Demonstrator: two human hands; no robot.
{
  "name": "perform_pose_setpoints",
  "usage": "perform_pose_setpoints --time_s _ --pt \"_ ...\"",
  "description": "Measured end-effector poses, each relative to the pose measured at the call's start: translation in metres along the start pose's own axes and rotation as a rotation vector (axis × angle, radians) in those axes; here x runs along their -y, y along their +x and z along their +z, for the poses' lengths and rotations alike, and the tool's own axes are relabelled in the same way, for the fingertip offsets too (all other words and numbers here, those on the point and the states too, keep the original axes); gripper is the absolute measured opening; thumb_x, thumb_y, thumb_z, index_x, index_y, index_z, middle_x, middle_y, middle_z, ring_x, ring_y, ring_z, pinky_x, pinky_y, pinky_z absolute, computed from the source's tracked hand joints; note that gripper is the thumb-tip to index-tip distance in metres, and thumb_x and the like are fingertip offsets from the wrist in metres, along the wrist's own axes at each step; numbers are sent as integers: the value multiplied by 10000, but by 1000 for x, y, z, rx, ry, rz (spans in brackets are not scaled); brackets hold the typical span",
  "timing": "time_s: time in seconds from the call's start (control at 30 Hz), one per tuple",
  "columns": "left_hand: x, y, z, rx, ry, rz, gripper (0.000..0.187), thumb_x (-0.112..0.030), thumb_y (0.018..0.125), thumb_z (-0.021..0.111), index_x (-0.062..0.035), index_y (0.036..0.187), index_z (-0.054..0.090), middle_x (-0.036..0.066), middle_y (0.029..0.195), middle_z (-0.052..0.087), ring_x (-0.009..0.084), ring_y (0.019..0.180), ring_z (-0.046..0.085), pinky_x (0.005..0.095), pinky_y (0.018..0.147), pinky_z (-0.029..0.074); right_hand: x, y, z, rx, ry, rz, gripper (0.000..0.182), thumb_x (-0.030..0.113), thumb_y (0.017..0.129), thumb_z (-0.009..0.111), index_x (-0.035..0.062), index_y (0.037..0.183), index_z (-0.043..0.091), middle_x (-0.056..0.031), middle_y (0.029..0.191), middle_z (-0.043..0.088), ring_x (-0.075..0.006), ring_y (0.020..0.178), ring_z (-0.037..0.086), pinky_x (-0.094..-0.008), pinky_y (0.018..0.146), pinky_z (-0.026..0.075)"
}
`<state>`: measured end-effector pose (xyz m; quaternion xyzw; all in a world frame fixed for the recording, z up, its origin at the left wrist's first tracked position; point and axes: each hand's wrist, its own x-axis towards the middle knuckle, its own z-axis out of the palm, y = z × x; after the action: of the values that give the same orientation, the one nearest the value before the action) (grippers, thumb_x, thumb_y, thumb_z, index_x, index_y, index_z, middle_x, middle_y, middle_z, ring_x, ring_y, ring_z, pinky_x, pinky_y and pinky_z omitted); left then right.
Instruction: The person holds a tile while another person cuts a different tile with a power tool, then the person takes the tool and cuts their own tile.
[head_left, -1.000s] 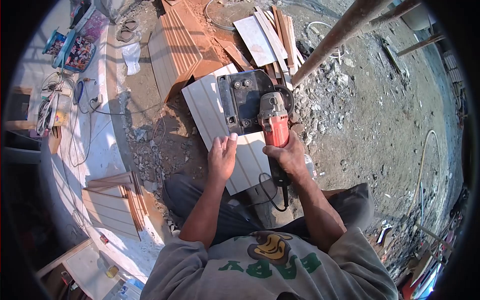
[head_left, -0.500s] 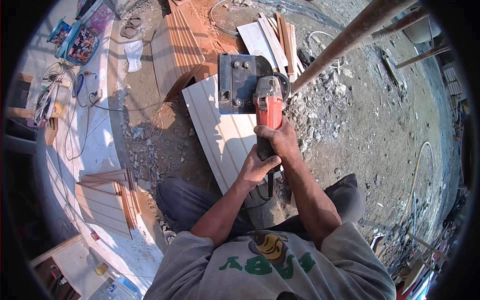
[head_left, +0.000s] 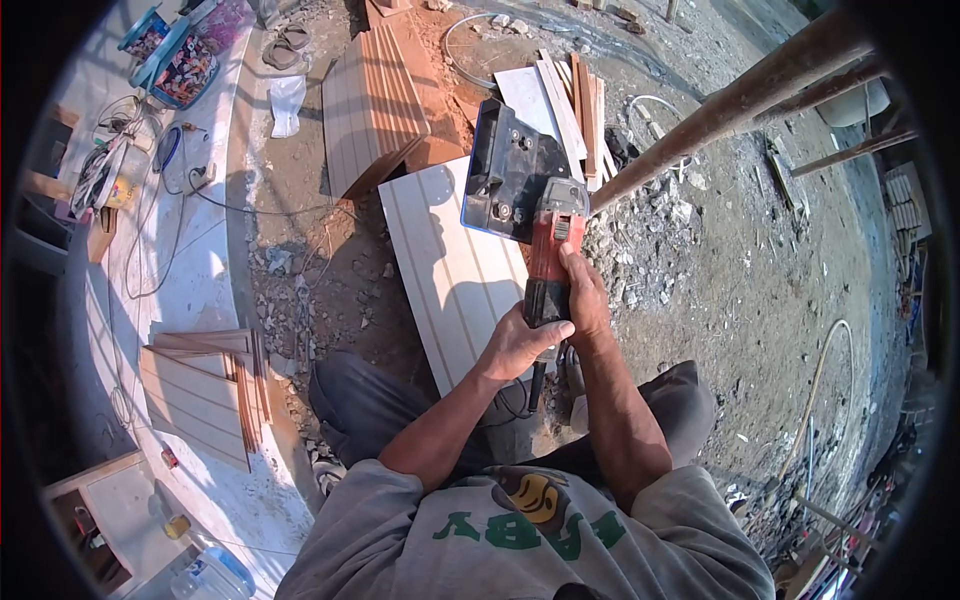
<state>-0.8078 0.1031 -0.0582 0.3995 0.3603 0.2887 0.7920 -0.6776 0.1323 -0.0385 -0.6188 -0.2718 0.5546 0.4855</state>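
Note:
A red and black power tool (head_left: 553,240) with a wide black base plate (head_left: 515,170) is held up over a striped tile (head_left: 440,270) on the ground. My left hand (head_left: 520,343) wraps round the tool's dark rear handle, its thumb lying across it. Higher up, my right hand (head_left: 585,295) grips the right side of the body, with a finger near the switch. The base plate is tilted, its blue edge facing left. A cord runs down from the rear of the tool. The tile's right part is hidden behind tool and hands.
Stacked striped tiles (head_left: 370,115) stand behind the tile. Wooden poles (head_left: 730,110) slant across the upper right, close to the tool. More tiles (head_left: 200,400) lie at the left near a white ledge (head_left: 205,270). Rubble (head_left: 650,235) covers ground at the right.
The tool has shifted right and its base plate has tilted. My right hand has moved slightly right and down along the body, and my left hand has moved a little right and down.

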Motion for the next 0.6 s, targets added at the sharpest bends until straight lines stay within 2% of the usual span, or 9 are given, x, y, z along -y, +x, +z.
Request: perform_pose_setpoints --time_s 0.03,0.13,0.2,0.27,0.33,0.4,0.47,0.53,0.6 --pt "7 1 4 -33 12 113 494 -356 795 704 12 1077 533 21 886 561 86 791 517 250 678 448 -9 5 -1 -46 -25 -58 349 358 923 499 30 941 615 -32 828 596 -101 705 509 -251 676 420" --pt "16 -2 -2 -9 116 112 473 -346 809 692 14 1075 538 12 863 571 82 774 518 246 678 450 -24 8 -10 -36 -40 19 415 387 909 510 7 1029 623 -67 862 611 -122 762 532 -246 713 413" --pt "24 -4 -4 -20 166 113 507 -397 809 695 11 1069 543 10 850 579 83 766 532 249 684 459 -34 8 -10 -56 -6 76 425 397 910 502 5 1014 629 -74 858 616 -126 759 537 -258 714 421" --pt "35 -6 -4 -133 336 66 574 -479 791 694 10 1056 551 29 858 595 82 782 554 260 682 469 -49 12 -11 -154 47 0 420 400 908 499 4 969 627 -63 828 611 -141 745 550 -274 718 431" --pt "32 -11 -3 -81 298 -19 653 -548 758 693 21 1045 553 68 874 616 120 811 590 289 703 485 -47 4 -14 -93 139 112 408 392 911 493 7 954 622 -56 814 609 -146 716 569 -280 691 454" --pt "34 -15 1 -202 474 16 684 -559 738 706 33 1043 551 94 861 630 165 816 611 320 722 494 -39 -6 -11 -28 352 229 406 383 912 488 4 987 612 -62 827 612 -147 690 586 -268 646 473" --pt "37 -17 0 -212 462 18 758 -618 699 702 44 1037 549 115 846 639 209 820 629 346 734 499 -40 -11 -8 -34 383 208 402 389 903 503 10 992 604 -61 820 610 -140 664 585 -257 612 480" --pt "34 -20 0 -238 559 -8 865 -703 662 658 92 976 524 209 772 630 335 777 656 401 699 510 -46 -12 -7 -107 348 220 411 414 887 526 21 986 593 -59 806 605 -145 655 584 -259 607 479" --pt "38 -20 -2 -255 627 -44 890 -725 654 645 92 987 526 197 784 633 319 794 657 384 710 510 -54 -9 -5 -105 377 220 416 427 883 528 27 982 588 -61 800 602 -147 655 584 -263 596 480"
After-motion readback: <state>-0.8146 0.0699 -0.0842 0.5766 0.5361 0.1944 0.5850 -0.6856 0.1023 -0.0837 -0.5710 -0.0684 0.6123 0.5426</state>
